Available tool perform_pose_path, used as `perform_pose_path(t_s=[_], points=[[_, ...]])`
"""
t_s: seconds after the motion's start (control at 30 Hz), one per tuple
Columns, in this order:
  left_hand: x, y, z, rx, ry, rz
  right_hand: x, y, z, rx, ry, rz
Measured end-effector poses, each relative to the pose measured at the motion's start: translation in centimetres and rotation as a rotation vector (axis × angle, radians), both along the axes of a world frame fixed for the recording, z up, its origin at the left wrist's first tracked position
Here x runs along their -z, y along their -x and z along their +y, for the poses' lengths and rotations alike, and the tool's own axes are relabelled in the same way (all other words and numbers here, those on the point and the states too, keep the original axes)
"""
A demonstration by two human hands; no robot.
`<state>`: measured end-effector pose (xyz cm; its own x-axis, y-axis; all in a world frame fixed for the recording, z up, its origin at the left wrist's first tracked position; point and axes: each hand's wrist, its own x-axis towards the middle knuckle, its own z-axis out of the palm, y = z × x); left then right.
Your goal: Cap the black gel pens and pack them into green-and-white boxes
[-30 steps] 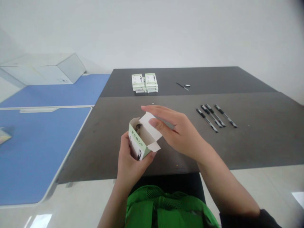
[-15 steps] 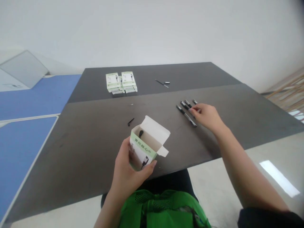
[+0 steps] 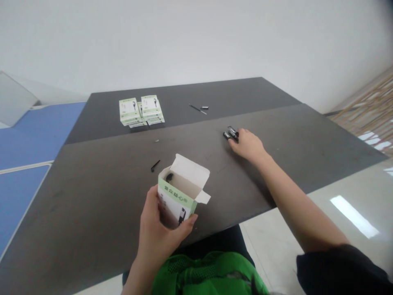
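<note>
My left hand (image 3: 159, 229) grips a small green and white carton (image 3: 178, 194) near the table's front edge. Its top flap stands open and something dark shows inside. My right hand (image 3: 249, 145) lies out on the dark table (image 3: 291, 135), its fingers curled over several black pens (image 3: 231, 133). Only the pens' far ends stick out past the fingers.
A small black piece (image 3: 155, 165) lies on the table just left of the carton. Stacks of the same green and white cartons (image 3: 140, 111) sit at the far side. A thin pen part with a small cap (image 3: 199, 108) lies to their right. A blue table (image 3: 27, 135) adjoins on the left.
My right hand left the carton's flap, reached right to the row of pens and has closed over them, bunching them together. The left hand keeps its hold on the carton.
</note>
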<state>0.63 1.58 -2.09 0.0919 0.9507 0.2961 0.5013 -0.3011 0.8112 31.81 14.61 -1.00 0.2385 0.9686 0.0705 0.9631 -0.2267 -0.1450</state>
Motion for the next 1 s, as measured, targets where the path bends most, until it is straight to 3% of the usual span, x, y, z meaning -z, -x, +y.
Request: perform_pose_path(t_s=[0.2, 0.3, 0.4, 0.53, 0.63, 0.77, 0.9, 1.0], points=[[0.4, 0.1, 0.4, -0.149, 0.058, -0.111, 1.4, 0.6, 1.4, -0.026, 0.007, 0.014], [0.2, 0.0, 0.5, -0.155, 0.007, -0.151, 0.4, 1.0, 0.9, -0.081, -0.054, 0.069], [-0.1, -0.4, 0.3, -0.155, -0.007, -0.162, -2.4, 1.9, -0.4, -0.188, -0.176, 0.221], [0.0, -0.8, -0.3, -0.082, 0.007, -0.288, -7.5, 5.9, -3.5, -0.619, -0.535, 0.971], [0.5, -1.0, -0.7, -0.056, 0.04, -0.414, -10.7, 9.9, -6.0, -0.743, -0.61, 1.262], [1.2, -0.6, -1.2, -0.025, 0.066, -0.492, -12.1, 13.8, -7.9, -0.845, -0.584, 1.471], [1.7, -0.3, -1.6, -0.036, 0.054, -0.492, -10.8, 15.3, -8.2, -0.984, -0.357, 1.523], [1.5, -0.3, -1.7, -0.028, 0.023, -0.496, -9.9, 15.3, -8.3, -1.075, -0.268, 1.398]])
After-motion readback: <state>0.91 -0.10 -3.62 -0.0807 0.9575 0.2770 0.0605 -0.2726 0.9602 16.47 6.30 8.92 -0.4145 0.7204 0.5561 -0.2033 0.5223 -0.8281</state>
